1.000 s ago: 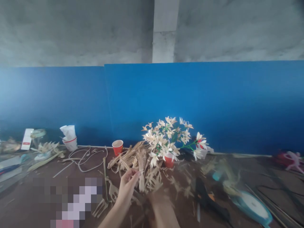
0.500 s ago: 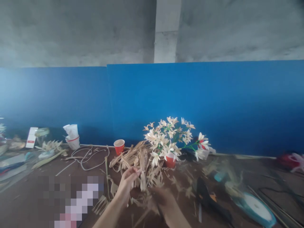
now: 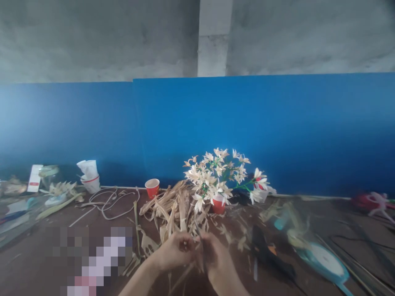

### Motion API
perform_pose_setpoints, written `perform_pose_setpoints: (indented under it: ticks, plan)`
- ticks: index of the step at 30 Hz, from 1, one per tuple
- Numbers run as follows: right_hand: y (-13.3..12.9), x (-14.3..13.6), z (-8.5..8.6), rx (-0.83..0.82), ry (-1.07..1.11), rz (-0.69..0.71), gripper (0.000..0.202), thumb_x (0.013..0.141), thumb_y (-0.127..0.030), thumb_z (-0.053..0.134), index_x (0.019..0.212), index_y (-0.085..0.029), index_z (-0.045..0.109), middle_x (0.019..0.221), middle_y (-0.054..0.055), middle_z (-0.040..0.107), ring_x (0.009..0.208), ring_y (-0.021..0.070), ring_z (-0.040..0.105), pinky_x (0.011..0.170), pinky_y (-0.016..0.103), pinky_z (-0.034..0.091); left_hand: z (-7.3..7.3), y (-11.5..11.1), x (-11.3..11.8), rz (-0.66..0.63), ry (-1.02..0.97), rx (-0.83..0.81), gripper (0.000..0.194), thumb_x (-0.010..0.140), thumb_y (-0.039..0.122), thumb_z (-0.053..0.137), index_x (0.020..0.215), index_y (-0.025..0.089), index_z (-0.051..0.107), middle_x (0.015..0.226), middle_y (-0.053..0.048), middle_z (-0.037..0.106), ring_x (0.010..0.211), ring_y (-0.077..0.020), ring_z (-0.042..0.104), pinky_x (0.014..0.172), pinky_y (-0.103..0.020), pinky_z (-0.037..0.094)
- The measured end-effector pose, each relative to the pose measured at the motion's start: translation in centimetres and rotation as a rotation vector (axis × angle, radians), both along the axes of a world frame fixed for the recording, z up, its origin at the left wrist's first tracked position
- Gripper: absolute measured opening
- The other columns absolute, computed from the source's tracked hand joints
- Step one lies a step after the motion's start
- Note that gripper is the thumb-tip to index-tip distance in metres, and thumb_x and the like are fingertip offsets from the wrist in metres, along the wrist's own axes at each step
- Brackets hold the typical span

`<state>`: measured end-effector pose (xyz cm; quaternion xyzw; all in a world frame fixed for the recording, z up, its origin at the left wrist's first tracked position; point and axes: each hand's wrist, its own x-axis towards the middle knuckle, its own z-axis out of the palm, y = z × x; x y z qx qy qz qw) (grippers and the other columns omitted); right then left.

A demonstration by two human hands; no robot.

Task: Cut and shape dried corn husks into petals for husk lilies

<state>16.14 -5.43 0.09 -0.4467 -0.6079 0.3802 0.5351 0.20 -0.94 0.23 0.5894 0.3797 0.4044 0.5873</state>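
Note:
My left hand (image 3: pixel 176 251) is closed, fingertips pinched together in front of the dried husk pile (image 3: pixel 173 205); what they grip is too small and blurred to make out. Close against it, my right hand (image 3: pixel 217 255) is curled around a dark slim tool (image 3: pixel 202 246) that looks like scissors, its narrow end pointing up and away. The fingertips of both hands nearly meet. Just beyond, cream-coloured artificial flowers (image 3: pixel 212 176) on green stems stand in a red-and-white paper cup (image 3: pixel 219 204). Cut husk scraps (image 3: pixel 149 244) lie left of my hands.
An open red paper cup (image 3: pixel 152 188) stands behind the pile, with looped white cord (image 3: pixel 108 205) to its left. Rightward lie a black glue gun-like tool (image 3: pixel 268 255) and a teal ribbon roll (image 3: pixel 327 261). A blue partition (image 3: pixel 247 115) rises behind the table.
My left hand has drawn back from the husk pile towards me. My right hand, blurred before, has come up beside it with the dark tool. The view has shifted slightly.

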Motion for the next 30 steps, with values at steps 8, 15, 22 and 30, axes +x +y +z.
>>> perform_pose_setpoints:
  ticks: [8, 15, 22, 30]
  plan:
    - [1.1, 0.1, -1.2, -0.017, 0.162, -0.134, 0.032, 0.068, -0.046, 0.067, 0.081, -0.018, 0.059, 0.070, 0.003, 0.060, 0.063, 0.0157, 0.058, 0.058, 0.025, 0.050, -0.5, -0.3, 2.0, -0.057, -0.228, -0.165, 0.019, 0.058, 0.027, 0.075, 0.059, 0.014, 0.062, 0.049, 0.002, 0.053, 0.042, -0.0072, 0.042, 0.044, -0.020, 0.029]
    - [0.6, 0.4, -0.7, -0.001, 0.114, -0.097, 0.024, 0.072, -0.038, 0.064, 0.082, -0.017, 0.057, 0.064, 0.000, 0.055, 0.064, 0.0158, 0.057, 0.060, 0.024, 0.049, -0.6, -0.3, 2.2, 0.032, -0.168, -0.112, 0.023, 0.056, 0.032, 0.078, 0.057, 0.013, 0.064, 0.051, -0.001, 0.058, 0.044, -0.0089, 0.045, 0.044, -0.021, 0.032]
    - [0.8, 0.1, -0.4, 0.002, 0.074, -0.203, 0.029, 0.068, -0.039, 0.066, 0.085, -0.016, 0.059, 0.070, 0.005, 0.063, 0.064, 0.0183, 0.060, 0.058, 0.026, 0.050, 0.0, -0.7, 2.8, 0.053, -0.196, -0.191, 0.033, 0.051, 0.040, 0.080, 0.055, 0.014, 0.061, 0.046, 0.001, 0.054, 0.040, -0.0079, 0.043, 0.043, -0.022, 0.030]
    - [1.5, 1.1, -1.3, -0.026, 0.099, -0.234, 0.031, 0.066, -0.044, 0.066, 0.083, -0.019, 0.059, 0.066, 0.003, 0.061, 0.056, 0.0154, 0.056, 0.047, 0.024, 0.046, 1.2, -0.8, 2.4, 0.116, -0.151, -0.119, 0.028, 0.053, 0.037, 0.078, 0.053, 0.016, 0.059, 0.043, 0.004, 0.048, 0.039, -0.0074, 0.036, 0.041, -0.022, 0.028]
